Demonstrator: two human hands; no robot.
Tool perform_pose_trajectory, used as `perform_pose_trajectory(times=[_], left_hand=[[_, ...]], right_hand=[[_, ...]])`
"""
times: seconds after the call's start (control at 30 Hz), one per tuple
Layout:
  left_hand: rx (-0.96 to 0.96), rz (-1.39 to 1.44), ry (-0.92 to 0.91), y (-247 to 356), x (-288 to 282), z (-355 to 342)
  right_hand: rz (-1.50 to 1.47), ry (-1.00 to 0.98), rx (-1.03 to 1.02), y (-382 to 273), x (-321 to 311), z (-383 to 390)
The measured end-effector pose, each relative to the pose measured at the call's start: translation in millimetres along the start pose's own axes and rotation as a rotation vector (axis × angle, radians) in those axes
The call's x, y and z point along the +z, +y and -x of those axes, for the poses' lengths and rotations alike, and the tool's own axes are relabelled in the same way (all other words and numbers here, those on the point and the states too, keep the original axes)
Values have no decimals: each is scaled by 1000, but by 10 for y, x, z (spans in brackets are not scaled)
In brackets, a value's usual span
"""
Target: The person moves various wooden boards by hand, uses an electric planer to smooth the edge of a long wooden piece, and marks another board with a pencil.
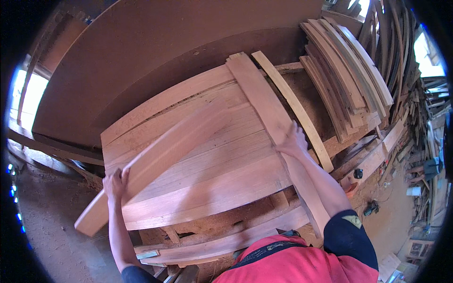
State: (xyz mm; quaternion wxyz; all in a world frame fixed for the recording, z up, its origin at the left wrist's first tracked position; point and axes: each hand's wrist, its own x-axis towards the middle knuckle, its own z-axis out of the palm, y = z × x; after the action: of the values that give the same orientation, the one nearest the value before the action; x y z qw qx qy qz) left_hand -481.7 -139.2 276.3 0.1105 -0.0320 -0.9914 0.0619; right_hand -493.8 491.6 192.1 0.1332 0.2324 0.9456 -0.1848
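Note:
My left hand [114, 181] grips a loose reddish board [160, 151] near its lower end; the board lies diagonally above several planks [203, 188] laid side by side, and its far end is blurred. My right hand [292, 141] is closed on the edge of a long, wide board [250, 94] that runs crosswise over the right part of those planks, down toward my body. A narrow pale strip [288, 104] lies just right of that board.
A large brown panel [165, 37] stands behind the planks. Stacked boards [337, 70] lie at upper right, with more timber [396, 56] leaning beyond. A power tool [371, 207] is on the dusty floor [387, 226]. Someone's bare limbs [420, 172] show at the far right.

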Motion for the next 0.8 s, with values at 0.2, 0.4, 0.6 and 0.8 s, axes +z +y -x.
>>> perform_pose_trajectory(times=[0.2, 0.4, 0.6, 0.8], left_hand=[[96, 61, -1, 205, 487, -1268], [56, 133, -222, 483, 995, -2074], [-19, 181, -358, 640, 1559, -2345], [0, 246, -392, 672, 1858, -2433]], right_hand=[[-91, 93, -5, 1133, 160, 701], [-253, 139, 10, 1827, 378, 1570], [-291, 164, 33, 1939, 426, 1945], [-350, 177, 26, 1887, 526, 2047]])
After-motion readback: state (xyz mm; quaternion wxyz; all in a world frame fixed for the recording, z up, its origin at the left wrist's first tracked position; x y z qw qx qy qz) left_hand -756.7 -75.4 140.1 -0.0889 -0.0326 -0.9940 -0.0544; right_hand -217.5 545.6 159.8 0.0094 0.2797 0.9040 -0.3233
